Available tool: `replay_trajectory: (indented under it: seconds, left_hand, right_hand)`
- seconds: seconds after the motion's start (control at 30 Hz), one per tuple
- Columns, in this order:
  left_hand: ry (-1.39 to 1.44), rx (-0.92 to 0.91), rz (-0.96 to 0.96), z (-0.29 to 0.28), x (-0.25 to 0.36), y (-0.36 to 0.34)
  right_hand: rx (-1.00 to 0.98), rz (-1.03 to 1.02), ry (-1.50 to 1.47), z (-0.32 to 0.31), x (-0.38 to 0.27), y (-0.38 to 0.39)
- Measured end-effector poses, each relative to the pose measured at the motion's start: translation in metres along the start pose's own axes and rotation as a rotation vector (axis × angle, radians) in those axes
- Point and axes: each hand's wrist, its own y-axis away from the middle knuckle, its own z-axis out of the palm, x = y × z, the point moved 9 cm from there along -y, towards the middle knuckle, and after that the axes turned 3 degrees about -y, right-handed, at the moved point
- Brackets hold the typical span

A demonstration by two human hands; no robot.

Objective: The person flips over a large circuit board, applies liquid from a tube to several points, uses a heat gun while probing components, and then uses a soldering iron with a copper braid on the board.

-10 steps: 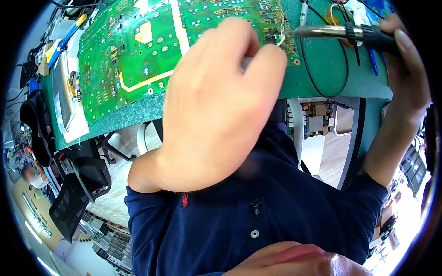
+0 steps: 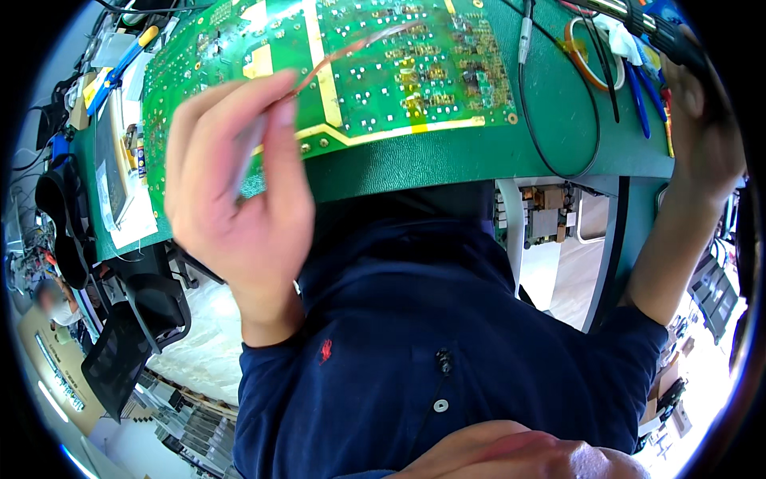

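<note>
A large green circuit board (image 2: 367,88) lies on the green table. Over its left part is my left hand (image 2: 247,176), thumb and forefinger pinched on a thin copper-coloured strip that looks like desoldering braid (image 2: 343,53). The braid slants up to the right across the board, its far end silvery. Part of what lies inside my left palm is blurred. At the right edge, my right hand (image 2: 706,128) is closed round the black handle of a soldering iron (image 2: 666,38). The iron points up and left, beyond the board's right edge, its tip out of the picture.
Right of the board are a looped black cable (image 2: 523,104), a roll of tape (image 2: 576,60), blue-handled tweezers or pliers (image 2: 638,100) and white tissue (image 2: 625,40). A blue-and-yellow tool (image 2: 124,68) lies at the far left. A black chair (image 2: 124,351) stands below left.
My left hand has moved left, off the board's right side, and the braid now shows. My right hand has lifted the soldering iron up and away from the board.
</note>
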Motion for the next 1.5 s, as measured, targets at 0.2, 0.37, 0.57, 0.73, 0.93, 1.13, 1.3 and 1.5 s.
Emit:
replay_trajectory:
  seconds: [0.2,0.37,0.57,0.73,0.93,1.13,1.3,1.5]
  left_hand:
    - [-0.106,0.252,-0.162,-0.069,-0.06,0.034]
    - [-0.095,0.372,-0.19,-0.095,-0.089,0.052]
    - [-0.077,0.418,-0.135,-0.098,-0.095,0.061]
    - [-0.049,0.416,-0.113,-0.096,-0.092,0.063]
    - [-0.016,0.45,-0.114,-0.095,-0.098,0.069]
    - [0.01,0.21,0.072,-0.058,-0.031,0.05]
    - [0.176,0.035,0.218,-0.013,0.003,0.035]
    - [0.261,-0.017,0.325,0.029,0.035,0.025]
  right_hand:
    - [0.188,0.075,-0.537,0.008,0.025,-0.004]
    - [0.287,0.084,-0.422,0.019,0.019,-0.008]
    - [0.309,0.051,-0.405,0.027,0.009,-0.009]
    - [0.31,0.068,-0.363,0.036,0.009,-0.01]
    - [0.278,0.065,-0.421,0.039,0.022,-0.009]
    - [0.195,0.024,-0.404,0.038,0.014,-0.007]
    - [0.163,-0.02,-0.212,0.026,0.013,0.0]
    - [0.113,-0.014,0.016,0.018,0.014,0.002]
